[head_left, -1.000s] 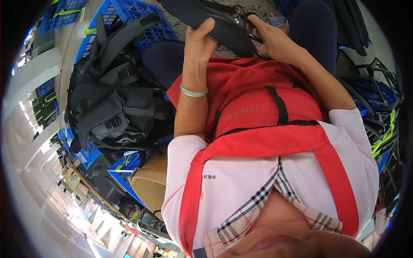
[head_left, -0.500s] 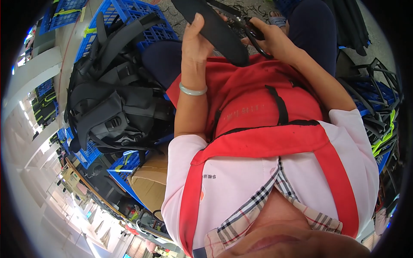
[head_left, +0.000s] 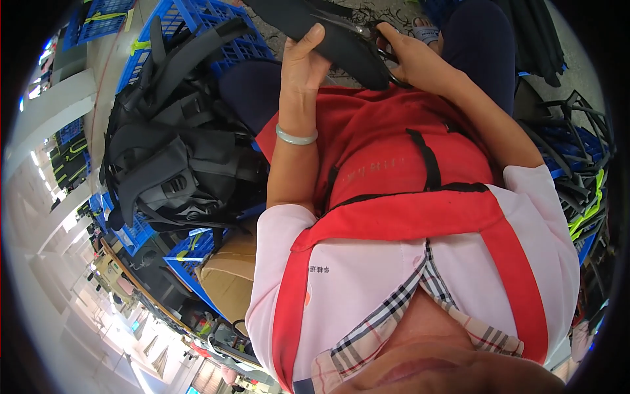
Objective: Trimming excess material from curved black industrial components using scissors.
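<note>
The work looks partway through: one black strap (head_left: 344, 49) is held above the red apron (head_left: 394, 125), not set down, with the left hand (head_left: 305, 62) gripping it, thumb on top. The right hand (head_left: 423, 62) is closed around the scissors (head_left: 363, 30) just beside it; the strap hides much of the blades, so whether they are cutting is unclear. Thin dark scraps (head_left: 394, 11) suggest cutting already done. Whether the heap of black straps (head_left: 177, 177) at the left is finished cannot be told.
</note>
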